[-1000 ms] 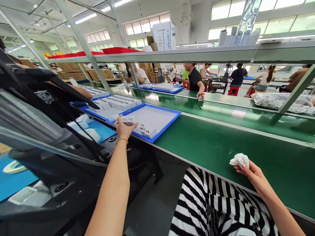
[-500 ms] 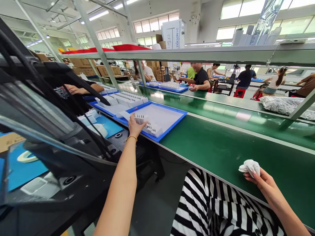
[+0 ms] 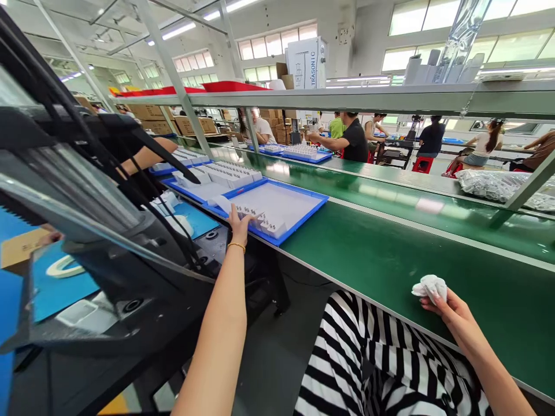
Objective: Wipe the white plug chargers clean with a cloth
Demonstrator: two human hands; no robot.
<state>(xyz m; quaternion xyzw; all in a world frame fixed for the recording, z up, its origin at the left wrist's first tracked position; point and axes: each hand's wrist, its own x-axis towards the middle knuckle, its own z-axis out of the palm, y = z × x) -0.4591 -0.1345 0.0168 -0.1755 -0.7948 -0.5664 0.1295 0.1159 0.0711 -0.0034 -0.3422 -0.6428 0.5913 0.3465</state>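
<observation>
A green assembly bench (image 3: 411, 248) runs away on the right under a metal shelf (image 3: 347, 99) carrying red trays (image 3: 232, 86). A co-worker in black (image 3: 355, 141) sits beyond it; a plastic bag of silvery parts (image 3: 498, 186) lies far right.

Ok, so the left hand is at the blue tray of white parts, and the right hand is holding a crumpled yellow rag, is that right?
Not quite: the head view shows that the rag is white, not yellow. The left hand is at the blue tray of white parts, and the right hand is holding a crumpled white rag.
</observation>
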